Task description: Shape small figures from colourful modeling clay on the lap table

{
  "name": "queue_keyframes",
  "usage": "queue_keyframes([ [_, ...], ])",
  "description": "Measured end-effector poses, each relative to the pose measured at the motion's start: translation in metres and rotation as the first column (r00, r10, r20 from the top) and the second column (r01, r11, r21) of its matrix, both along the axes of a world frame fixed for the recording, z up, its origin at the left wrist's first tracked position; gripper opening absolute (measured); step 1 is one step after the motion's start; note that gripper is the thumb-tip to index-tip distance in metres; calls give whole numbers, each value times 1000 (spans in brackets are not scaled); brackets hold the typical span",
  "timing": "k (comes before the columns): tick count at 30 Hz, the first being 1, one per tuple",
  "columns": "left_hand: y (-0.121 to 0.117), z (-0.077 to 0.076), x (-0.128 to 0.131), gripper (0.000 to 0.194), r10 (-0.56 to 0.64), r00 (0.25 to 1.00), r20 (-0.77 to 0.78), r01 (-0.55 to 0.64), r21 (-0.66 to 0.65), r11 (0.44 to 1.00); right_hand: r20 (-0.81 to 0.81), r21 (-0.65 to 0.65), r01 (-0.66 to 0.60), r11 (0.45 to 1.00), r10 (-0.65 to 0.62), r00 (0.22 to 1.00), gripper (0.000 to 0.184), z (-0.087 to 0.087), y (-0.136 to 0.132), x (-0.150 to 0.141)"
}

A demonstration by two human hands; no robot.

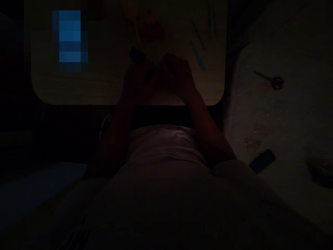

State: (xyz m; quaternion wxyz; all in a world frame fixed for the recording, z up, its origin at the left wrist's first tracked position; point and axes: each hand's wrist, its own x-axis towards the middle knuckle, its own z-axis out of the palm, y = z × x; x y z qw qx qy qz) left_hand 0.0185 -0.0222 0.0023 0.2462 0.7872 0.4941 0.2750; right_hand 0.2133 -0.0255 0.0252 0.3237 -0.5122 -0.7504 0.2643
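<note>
The scene is very dark. Over the near part of the wooden-topped table [85, 92], my left hand [139, 81] and my right hand [179, 74] are close together with fingers curled inward. Whatever sits between the fingertips is too dark to make out. Just beyond my left hand lies a dark lump [137, 55]. Farther back is a red, bumpy mass [151, 29], with a dim orange-yellow thing [130, 12] beside it. To the right of my right hand lies a light-blue, slim tool [198, 55], near several other thin blue sticks [198, 33].
A blurred-out blue, screen-like patch [69, 38] is at the table's back left. On a pale surface to the right lie red-handled scissors [277, 83] and a dark rectangular object [262, 161]. A thin white cable [104, 121] hangs below the table edge.
</note>
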Motion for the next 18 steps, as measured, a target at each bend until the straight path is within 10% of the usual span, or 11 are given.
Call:
queue_keyframes([
  [18, -2, 5, 2, 40, 28, 999, -17, -28, 2, 1000, -15, -74, 18, 997, -19, 1000, 59, -3, 4, -1],
])
